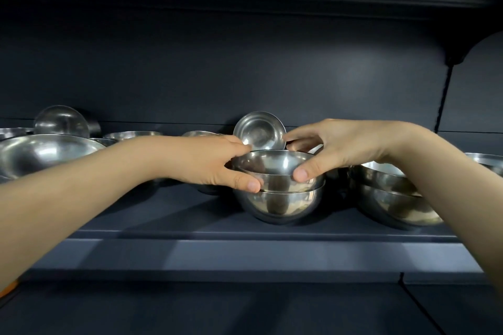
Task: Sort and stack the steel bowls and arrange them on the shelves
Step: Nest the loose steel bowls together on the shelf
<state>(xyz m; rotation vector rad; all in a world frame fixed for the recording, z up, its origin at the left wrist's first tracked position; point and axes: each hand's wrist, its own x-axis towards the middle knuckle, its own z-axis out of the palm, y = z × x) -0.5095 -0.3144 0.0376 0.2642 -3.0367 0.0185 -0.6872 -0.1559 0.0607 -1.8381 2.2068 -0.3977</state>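
We are at the stacking step. Our left hand [217, 163] and right hand [340, 147] both clamp the top bowl [277, 168], thumbs on its near wall and fingers curled over the far rim. It sits nested in 1 lower bowl [283, 204] at mid shelf [217, 228]. Next, we judge, we seat it level, let go, and fetch the tilted small bowl [260, 134] just behind.
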